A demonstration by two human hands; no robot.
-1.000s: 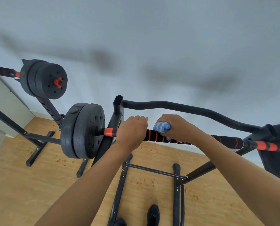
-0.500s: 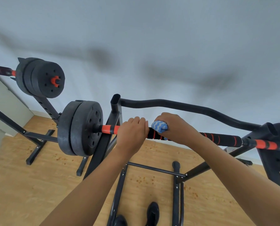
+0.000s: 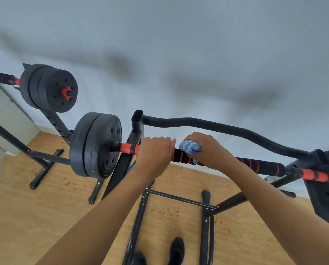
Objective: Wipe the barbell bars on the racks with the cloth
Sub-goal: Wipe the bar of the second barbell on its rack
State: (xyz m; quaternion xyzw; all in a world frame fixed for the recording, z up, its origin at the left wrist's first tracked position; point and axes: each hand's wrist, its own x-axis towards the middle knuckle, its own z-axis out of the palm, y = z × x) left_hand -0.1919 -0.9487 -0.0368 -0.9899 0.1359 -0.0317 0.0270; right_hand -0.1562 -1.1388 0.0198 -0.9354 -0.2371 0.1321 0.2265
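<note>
A barbell bar (image 3: 259, 166), black with red stripes and orange ends, lies across the near black rack (image 3: 137, 123). My left hand (image 3: 154, 153) grips the bar just right of the rack's left post. Beside it, my right hand (image 3: 211, 152) holds a blue-and-white cloth (image 3: 189, 148) wrapped round the bar. The two hands are almost touching. Black weight plates (image 3: 96, 146) sit on the bar's left end. A second barbell (image 3: 48, 87) rests on another rack at the far left.
A curved black bar (image 3: 226, 127) joins the rack's posts behind the barbell. The rack's base frame (image 3: 179, 199) lies on the wooden floor below, with my black shoes (image 3: 176, 249) inside it. The second rack's legs (image 3: 43, 161) spread at the left. A pale wall stands behind.
My right hand has slid the cloth a little to the left along the bar, closer to my left hand. The left hand keeps its grip.
</note>
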